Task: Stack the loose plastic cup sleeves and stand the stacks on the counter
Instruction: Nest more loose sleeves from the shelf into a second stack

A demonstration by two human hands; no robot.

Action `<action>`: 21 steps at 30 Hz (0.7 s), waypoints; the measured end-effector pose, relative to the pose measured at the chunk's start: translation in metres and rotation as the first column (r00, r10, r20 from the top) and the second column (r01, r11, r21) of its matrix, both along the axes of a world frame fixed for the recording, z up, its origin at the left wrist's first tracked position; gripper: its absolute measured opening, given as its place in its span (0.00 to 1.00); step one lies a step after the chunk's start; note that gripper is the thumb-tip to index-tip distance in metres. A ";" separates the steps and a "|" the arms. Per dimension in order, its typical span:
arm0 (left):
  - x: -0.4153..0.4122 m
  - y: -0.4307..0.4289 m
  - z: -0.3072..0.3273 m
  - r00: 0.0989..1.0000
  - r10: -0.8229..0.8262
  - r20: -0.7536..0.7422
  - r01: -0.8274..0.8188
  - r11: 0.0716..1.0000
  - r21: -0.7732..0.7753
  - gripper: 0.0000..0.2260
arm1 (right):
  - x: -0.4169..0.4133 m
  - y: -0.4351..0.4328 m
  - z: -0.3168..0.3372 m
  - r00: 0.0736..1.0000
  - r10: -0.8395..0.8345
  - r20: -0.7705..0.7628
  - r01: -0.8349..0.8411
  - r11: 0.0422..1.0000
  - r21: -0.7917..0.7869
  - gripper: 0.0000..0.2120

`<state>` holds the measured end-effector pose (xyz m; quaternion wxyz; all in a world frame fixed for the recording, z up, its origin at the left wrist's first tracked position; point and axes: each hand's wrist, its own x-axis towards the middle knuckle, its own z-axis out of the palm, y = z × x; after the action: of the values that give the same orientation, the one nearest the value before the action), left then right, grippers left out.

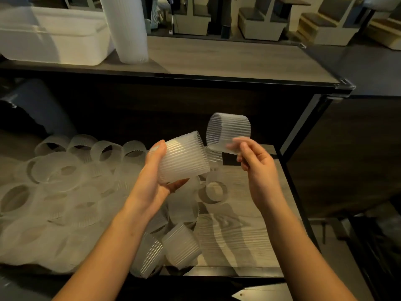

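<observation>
- Our left fingers (156, 148) are wrapped around a short stack of ribbed sleeves (183, 157), thumb on the far side, the other fingertips showing beneath it; the stack is tilted, its wide mouth pointing up and right.
- Our right hand (252, 161) pinches the lower rim of a single sleeve (227, 132), which lies on its side just beside the stack's mouth; we cannot tell whether the two touch.
- Both are held in the air above the lower bench (234, 231), toward its right end.
- Loose sleeves (65, 192) cover the left and middle of that bench, with a few tipped at its near edge.
- On the upper bench (227, 59), a tall finished stack (128, 29) stands upright near the left end, just beside a white bin (54, 40).
</observation>
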<state>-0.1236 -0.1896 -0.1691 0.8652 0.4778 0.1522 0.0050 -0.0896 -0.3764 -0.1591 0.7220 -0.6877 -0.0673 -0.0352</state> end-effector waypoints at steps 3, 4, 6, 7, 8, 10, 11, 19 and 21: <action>0.002 0.004 -0.001 1.000 0.010 0.015 -0.010 1.000 0.020 0.21 | -0.006 0.009 -0.007 0.984 0.159 0.074 -0.147 0.978 -0.146 0.11; 0.002 0.005 0.000 1.000 0.020 0.017 -0.020 1.000 0.018 0.22 | -0.006 0.010 -0.012 0.978 0.192 0.076 -0.176 0.967 -0.185 0.11; 0.003 0.007 -0.001 0.999 0.031 0.015 -0.031 0.999 0.015 0.23 | -0.004 0.013 -0.020 0.970 0.228 0.083 -0.200 0.946 -0.254 0.12; 0.003 0.008 -0.001 1.000 0.028 0.014 -0.028 0.999 0.022 0.24 | -0.004 0.015 -0.022 0.965 0.246 0.092 -0.209 0.931 -0.300 0.12; 0.004 0.008 -0.002 1.000 0.020 0.012 -0.021 0.999 0.037 0.24 | -0.003 0.016 -0.024 0.958 0.270 0.099 -0.220 0.911 -0.350 0.13; 0.004 0.008 -0.003 1.000 0.003 0.004 -0.003 0.998 0.061 0.25 | -0.002 0.019 -0.026 0.940 0.330 0.082 -0.268 0.868 -0.419 0.15; 0.005 0.008 -0.005 1.000 -0.001 -0.003 0.001 0.998 0.063 0.25 | -0.001 0.020 -0.027 0.927 0.370 0.064 -0.305 0.841 -0.446 0.15; 0.008 0.018 -0.004 0.999 0.037 -0.026 -0.037 0.999 0.002 0.18 | 0.040 0.018 -0.048 0.999 0.012 -0.045 -0.020 0.986 -0.166 0.10; 0.008 0.019 -0.003 0.999 0.043 -0.023 -0.042 0.999 0.008 0.18 | 0.056 0.016 -0.061 0.991 -0.044 -0.128 0.002 0.950 -0.312 0.09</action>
<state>-0.1160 -0.1711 -0.1725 0.8614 0.4775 0.1723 0.0184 -0.0335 -0.3609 -0.2203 0.6069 -0.7945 -0.0158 0.0133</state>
